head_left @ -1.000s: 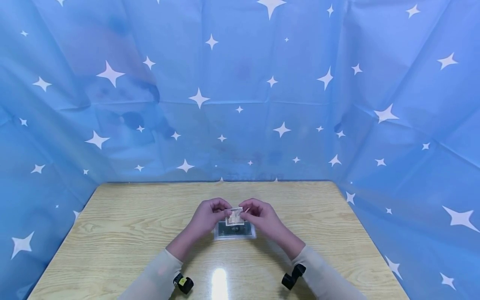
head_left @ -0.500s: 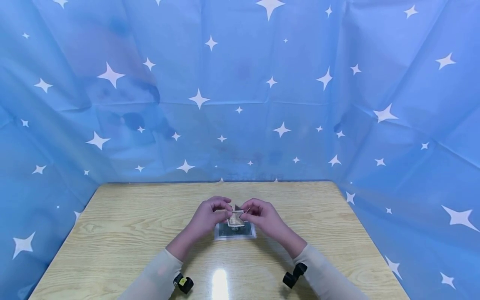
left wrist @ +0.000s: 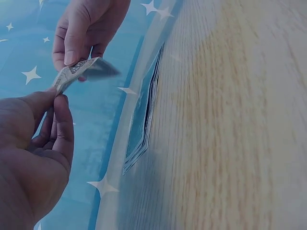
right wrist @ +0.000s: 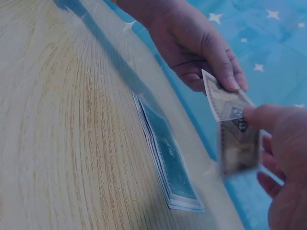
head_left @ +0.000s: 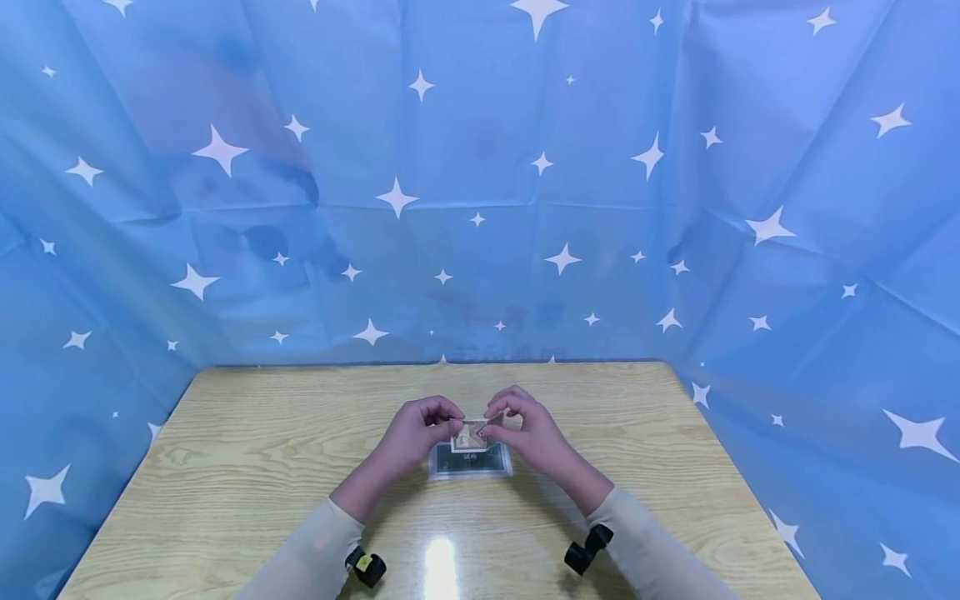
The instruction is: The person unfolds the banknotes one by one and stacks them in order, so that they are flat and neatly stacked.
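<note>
Over the middle of the table, both hands hold a small printed paper that looks like a banknote [head_left: 469, 437], creased across its middle. In the right wrist view its two halves stand at an angle along the crease. My left hand [head_left: 422, 427] pinches one end between thumb and fingers. At the other end, my right hand [head_left: 527, 427] has its thumb on the printed face close to the crease and its fingers behind. Below and slightly nearer lies a stack of dark green, white-edged notes [right wrist: 168, 153], partly covered by the held note in the head view.
The wooden table [head_left: 300, 467] ends at a blue star-patterned cloth [head_left: 480, 250] hanging behind and at the sides. Black wrist devices [head_left: 366, 567] sit on both sleeves. A bright reflection shows on the near tabletop.
The held banknote tilted and bent, showing a dark corner half a second ago, and now faces the head camera more squarely. My right fingers have lifted slightly; the stack stays put.
</note>
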Demonstrator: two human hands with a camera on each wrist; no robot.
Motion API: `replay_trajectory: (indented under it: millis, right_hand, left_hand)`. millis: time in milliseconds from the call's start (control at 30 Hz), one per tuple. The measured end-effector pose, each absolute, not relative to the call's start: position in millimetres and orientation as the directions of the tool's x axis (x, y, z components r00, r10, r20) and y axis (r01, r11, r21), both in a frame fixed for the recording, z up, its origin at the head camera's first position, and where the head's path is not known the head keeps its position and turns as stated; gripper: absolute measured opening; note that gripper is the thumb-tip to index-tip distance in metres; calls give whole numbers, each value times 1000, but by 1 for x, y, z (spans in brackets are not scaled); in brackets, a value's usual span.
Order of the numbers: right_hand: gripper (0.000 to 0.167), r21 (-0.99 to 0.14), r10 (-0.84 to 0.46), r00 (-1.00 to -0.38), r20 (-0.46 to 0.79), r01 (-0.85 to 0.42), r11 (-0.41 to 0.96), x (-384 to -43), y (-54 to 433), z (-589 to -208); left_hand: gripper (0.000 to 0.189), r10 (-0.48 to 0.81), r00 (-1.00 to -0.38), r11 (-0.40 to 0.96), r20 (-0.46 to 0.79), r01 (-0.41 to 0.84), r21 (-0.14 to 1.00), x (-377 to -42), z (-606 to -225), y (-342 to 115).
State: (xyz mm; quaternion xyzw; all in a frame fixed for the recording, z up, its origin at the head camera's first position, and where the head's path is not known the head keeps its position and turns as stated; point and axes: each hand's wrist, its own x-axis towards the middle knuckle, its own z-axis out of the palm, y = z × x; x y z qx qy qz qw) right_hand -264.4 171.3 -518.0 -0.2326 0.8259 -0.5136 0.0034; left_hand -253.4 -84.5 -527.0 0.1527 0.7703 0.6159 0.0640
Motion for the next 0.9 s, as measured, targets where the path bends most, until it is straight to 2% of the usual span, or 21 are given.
replay_trajectory:
  millis: [300,900]
  right_hand:
    - [13,-927,-405,-910,92,-226,298,-262,172,-517]
    - [16,-916,-371,-922,115,-243,319,-262,178,-520]
  left_hand:
    - [6,329,-941,177,82,147,973,-254,-529,-86]
    - [6,319,-946,165,57,115,980,-252,-531,-93]
